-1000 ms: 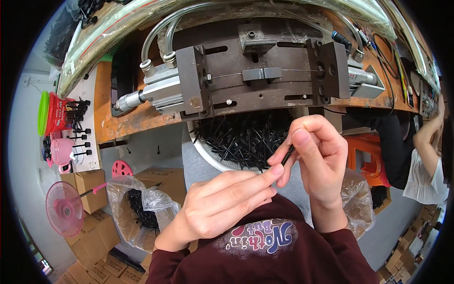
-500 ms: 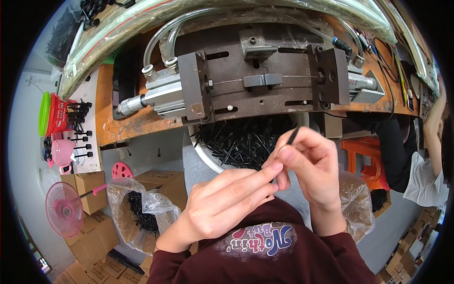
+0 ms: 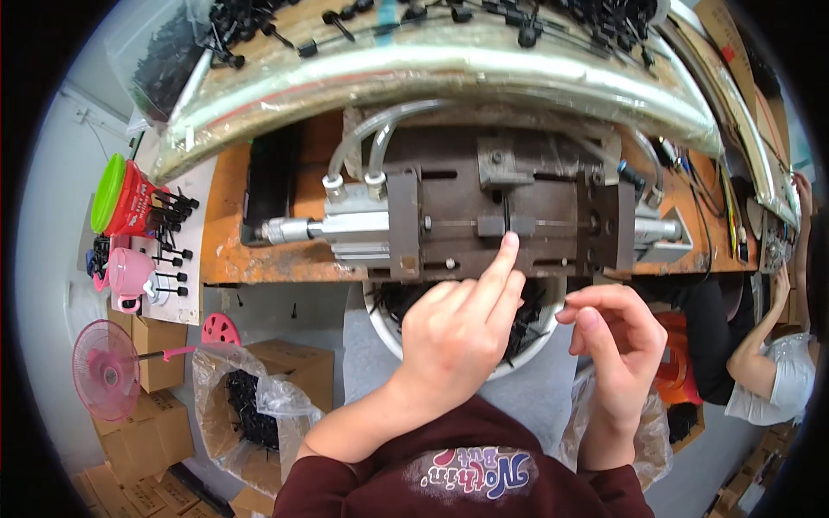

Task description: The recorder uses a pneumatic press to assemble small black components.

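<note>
Carefully, you pushed with just one fingertip, and that was a good way to do it: a slow, straight push keeps the small black pin (image 3: 505,210) standing up in its slot. You did well to keep your other fingers away from the metal press (image 3: 484,211) in the middle of the frame.

Your left hand (image 3: 462,332) reached up from the bottom, pointer finger stretched out and touching the press just under the pin, the rest loosely curled, holding nothing. Your right hand (image 3: 613,332) waited to the right, fingers bent and pinched loosely; I could not tell if it held a pin. Below both sat the white bowl (image 3: 384,332) of black pins.
</note>
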`<state>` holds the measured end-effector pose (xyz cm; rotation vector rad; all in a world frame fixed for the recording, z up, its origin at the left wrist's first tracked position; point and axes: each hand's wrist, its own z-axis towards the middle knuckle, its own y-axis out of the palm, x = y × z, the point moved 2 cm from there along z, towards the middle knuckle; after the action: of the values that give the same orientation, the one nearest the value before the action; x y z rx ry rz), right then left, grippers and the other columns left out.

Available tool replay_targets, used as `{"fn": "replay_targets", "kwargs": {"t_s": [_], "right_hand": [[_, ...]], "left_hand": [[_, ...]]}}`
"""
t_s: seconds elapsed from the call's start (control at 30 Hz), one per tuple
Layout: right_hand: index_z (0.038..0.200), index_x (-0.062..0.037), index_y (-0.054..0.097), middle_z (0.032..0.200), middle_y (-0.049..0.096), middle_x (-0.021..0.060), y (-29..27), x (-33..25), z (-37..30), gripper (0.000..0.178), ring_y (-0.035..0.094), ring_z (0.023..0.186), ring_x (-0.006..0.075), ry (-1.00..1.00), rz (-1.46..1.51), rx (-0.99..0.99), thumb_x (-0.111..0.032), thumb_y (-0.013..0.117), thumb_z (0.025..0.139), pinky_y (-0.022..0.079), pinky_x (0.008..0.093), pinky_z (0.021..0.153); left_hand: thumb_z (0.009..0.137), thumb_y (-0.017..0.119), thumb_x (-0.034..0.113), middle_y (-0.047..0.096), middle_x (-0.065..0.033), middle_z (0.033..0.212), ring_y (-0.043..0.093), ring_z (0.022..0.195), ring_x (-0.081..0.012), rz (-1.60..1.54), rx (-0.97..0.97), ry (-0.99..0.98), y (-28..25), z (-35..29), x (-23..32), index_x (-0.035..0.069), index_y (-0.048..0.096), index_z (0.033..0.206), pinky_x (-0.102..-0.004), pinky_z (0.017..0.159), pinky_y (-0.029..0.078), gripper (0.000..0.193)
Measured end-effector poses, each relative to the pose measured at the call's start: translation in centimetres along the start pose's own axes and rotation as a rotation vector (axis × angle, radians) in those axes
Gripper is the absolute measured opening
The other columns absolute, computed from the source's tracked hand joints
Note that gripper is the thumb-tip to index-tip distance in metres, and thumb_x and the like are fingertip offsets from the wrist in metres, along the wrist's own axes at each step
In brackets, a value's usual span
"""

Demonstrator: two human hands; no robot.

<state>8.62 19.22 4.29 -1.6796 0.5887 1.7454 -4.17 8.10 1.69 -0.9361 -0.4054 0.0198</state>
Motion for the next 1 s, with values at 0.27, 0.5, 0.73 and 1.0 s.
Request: {"fn": "replay_targets", "kwargs": {"t_s": [0.27,0.5,0.73,1.0], "right_hand": [[0.093,0.0018,0.068,0.087,0.069,0.0005,-0.3,-5.7,9.9,0.009,0.055,0.064,0.0027,-0.492,-0.364,0.119,-0.005,0.069,0.087,0.042,0.0169,0.058],[0.125,-0.0098,0.056,0.116,0.067,0.0116,2.3,-8.9,21.5,0.059,0.063,0.074,0.0217,-0.722,-1.198,-0.139,-0.001,0.07,0.068,0.052,0.0342,0.071],[0.123,0.0006,0.051,0.097,0.064,0.02,6.1,-9.2,27.4,0.067,0.066,0.087,0.0317,-0.161,-1.484,-0.407,-0.002,0.071,0.059,0.054,0.0395,0.076],[0.108,-0.0016,0.057,0.079,0.063,0.0141,5.8,-8.8,27.7,0.052,0.064,0.074,0.0305,-0.483,-1.577,-0.427,-0.002,0.072,0.059,0.052,0.0397,0.069]], "left_hand": [[0.069,0.078,0.011,0.068,-0.0109,0.119,0.06,0.054,-0.0131,0.038,0.046,0.012,0.4,0.5,-0.2,0.003,0.069,0.091,-0.0234,0.054,0.048,0.025],[0.069,0.078,0.011,0.068,-0.0111,0.119,0.057,0.049,-0.0138,0.035,0.022,0.019,0.0,0.7,-0.1,0.003,0.069,0.091,-0.0227,0.051,0.046,0.025],[0.071,0.078,0.011,0.067,-0.0108,0.12,0.057,0.049,-0.0146,-0.01,0.018,0.036,-0.2,0.5,-0.4,0.003,0.069,0.091,-0.0229,0.051,0.047,0.023],[0.074,0.077,0.015,0.066,-0.0094,0.122,0.062,0.057,-0.0167,-0.33,-0.129,0.028,-2.4,-1.5,-0.2,0.006,0.069,0.092,-0.0256,0.053,0.048,0.022]]}}
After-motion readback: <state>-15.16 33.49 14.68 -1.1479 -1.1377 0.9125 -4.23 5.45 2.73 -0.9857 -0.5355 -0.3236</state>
